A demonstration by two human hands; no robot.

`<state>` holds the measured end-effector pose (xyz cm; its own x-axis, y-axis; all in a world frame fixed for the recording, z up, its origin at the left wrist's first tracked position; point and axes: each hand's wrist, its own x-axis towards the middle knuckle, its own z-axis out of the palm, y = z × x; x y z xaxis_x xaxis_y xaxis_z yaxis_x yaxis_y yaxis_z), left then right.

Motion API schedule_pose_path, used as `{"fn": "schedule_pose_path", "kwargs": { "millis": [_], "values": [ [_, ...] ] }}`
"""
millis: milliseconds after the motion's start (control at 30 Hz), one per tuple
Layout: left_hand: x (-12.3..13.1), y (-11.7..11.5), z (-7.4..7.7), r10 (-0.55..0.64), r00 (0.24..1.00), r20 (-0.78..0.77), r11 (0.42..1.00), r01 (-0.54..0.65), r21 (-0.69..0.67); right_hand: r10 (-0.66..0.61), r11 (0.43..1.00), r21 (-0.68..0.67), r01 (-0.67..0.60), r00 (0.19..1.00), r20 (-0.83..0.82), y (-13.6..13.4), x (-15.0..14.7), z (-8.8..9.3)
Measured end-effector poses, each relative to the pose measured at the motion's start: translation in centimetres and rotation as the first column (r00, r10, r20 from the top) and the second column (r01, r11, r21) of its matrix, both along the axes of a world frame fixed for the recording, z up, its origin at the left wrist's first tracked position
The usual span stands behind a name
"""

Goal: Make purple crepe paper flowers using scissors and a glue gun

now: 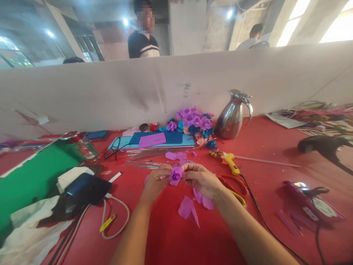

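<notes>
At the centre of the frame one purple paper rose [175, 175] sits between closed fingertips, the left hand [154, 181] pinching one side, the right hand [202, 180] the other; three purple paper scraps [185, 208] lie just below; one yellow glue gun [229, 162] lies up-right.

Bright overhead lights w/ glare top right, wide-angle bending at edges, right side blurred, soft shadows on partition.

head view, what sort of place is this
Probably a paper-flower craft workshop: the left hand and right hand hold a purple paper rose, finished flowers pile by the partition, a yellow glue gun lies on the red table.
</notes>
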<state>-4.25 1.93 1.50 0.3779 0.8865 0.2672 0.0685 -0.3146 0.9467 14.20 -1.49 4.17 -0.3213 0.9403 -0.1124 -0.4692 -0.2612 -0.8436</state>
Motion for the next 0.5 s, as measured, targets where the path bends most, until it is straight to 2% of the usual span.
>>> {"fn": "schedule_pose_path", "kwargs": {
  "millis": [67, 267, 500],
  "values": [
    [0.05, -0.16, 0.04, -0.005, 1.0, 0.025, 1.0, 0.005, -0.011, 0.019, 1.0, 0.013, -0.018, 0.999, -0.042, -0.04, -0.03, 0.0],
    [0.18, -0.29, -0.08, 0.035, 0.997, 0.068, 0.999, -0.032, -0.039, -0.058, 0.991, 0.122, 0.06, 0.998, -0.022, 0.02, -0.25, -0.19],
    [0.43, -0.2, 0.2, 0.031, 0.996, 0.078, 1.0, -0.031, 0.0, -0.098, 0.986, 0.135, 0.098, 0.995, -0.009, -0.17, -0.46, -0.46]
  ]
}}
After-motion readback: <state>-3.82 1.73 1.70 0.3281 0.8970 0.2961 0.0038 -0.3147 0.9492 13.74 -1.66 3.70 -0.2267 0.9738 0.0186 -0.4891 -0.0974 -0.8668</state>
